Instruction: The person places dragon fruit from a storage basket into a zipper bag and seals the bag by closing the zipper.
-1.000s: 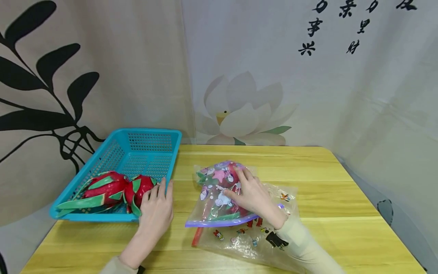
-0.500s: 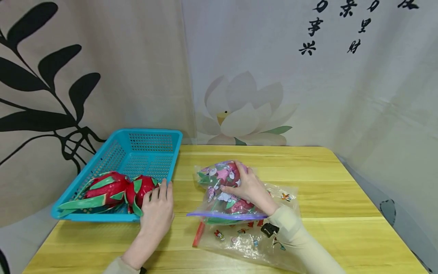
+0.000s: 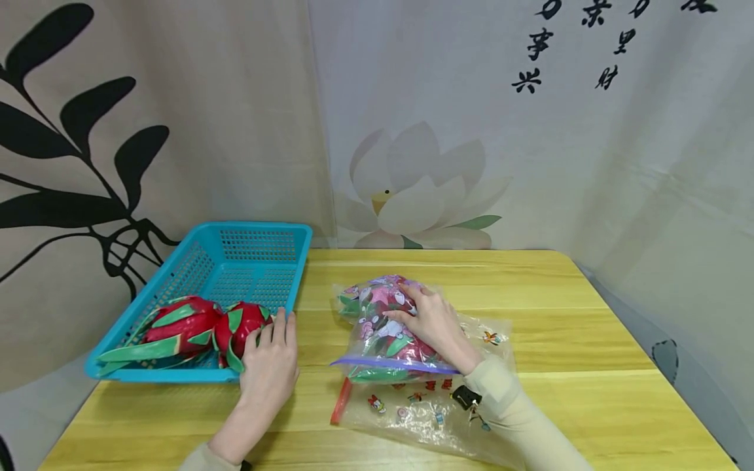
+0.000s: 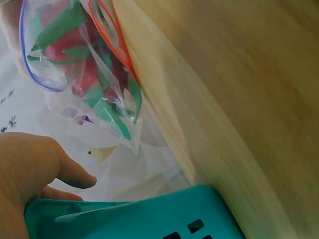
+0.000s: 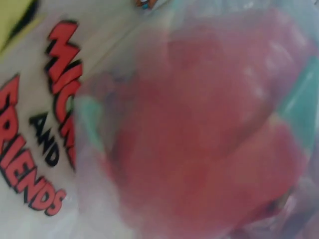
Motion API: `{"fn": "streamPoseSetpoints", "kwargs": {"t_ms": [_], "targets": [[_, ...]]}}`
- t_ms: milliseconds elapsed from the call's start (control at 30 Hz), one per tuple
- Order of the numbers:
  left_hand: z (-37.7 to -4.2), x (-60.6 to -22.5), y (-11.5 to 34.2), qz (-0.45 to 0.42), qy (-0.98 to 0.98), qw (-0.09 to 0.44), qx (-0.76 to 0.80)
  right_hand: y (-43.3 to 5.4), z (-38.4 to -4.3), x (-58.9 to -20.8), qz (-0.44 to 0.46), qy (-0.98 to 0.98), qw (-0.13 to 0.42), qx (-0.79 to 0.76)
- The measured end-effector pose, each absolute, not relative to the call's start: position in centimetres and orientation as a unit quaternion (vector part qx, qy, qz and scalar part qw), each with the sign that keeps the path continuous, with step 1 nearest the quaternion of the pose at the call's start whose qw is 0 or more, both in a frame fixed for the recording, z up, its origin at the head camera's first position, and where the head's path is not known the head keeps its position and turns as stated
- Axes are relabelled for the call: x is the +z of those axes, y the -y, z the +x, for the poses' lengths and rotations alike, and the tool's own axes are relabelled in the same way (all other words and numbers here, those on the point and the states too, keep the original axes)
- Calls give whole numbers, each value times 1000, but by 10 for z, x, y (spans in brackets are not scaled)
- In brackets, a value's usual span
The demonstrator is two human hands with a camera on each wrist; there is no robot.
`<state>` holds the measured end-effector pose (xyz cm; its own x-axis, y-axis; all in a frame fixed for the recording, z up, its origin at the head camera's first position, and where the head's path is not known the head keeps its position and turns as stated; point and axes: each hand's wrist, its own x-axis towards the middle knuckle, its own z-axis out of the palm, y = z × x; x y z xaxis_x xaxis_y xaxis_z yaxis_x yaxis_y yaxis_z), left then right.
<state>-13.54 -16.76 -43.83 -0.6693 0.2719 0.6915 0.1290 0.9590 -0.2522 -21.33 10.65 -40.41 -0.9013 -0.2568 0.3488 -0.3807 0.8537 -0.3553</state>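
Observation:
My left hand [image 3: 269, 366] rests at the near right corner of a blue plastic basket [image 3: 302, 271], its fingers over the rim. Two red dragon fruits [image 3: 187, 320] with green scales lie in the near part of the basket. In the left wrist view, the thumb of that hand [image 4: 32, 167] stands out above the rim. My right hand [image 3: 432, 325] grips a clear zip bag [image 3: 370, 347] with purple edging and sea-creature prints, thumb and fingers spread over it. Red-and-green dragon fruit [image 5: 199, 129] fills this bag, blurred in the right wrist view.
Under the filled bag lies a flat clear zip bag [image 3: 406, 422] with a red edge and small cartoon prints. Both bags are on the wooden table [image 3: 589, 366]. A printed curtain [image 3: 559, 163] hangs behind it.
My right hand has shifted slightly, and the filled bag's purple edge has risen away from me, showing green scales below it. The left hand and basket stay in place.

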Motion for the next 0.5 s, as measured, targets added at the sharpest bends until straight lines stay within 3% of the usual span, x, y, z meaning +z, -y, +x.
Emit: {"fn": "streamPoseSetpoints", "kwargs": {"t_ms": [267,500], "targets": [[-137,-440,169,-111,905,402,87,-107,-212,-408,211,929,243,182],[-137,-440,168,-111,905,403,78,-117,-214,-402,187,907,303,227]]}}
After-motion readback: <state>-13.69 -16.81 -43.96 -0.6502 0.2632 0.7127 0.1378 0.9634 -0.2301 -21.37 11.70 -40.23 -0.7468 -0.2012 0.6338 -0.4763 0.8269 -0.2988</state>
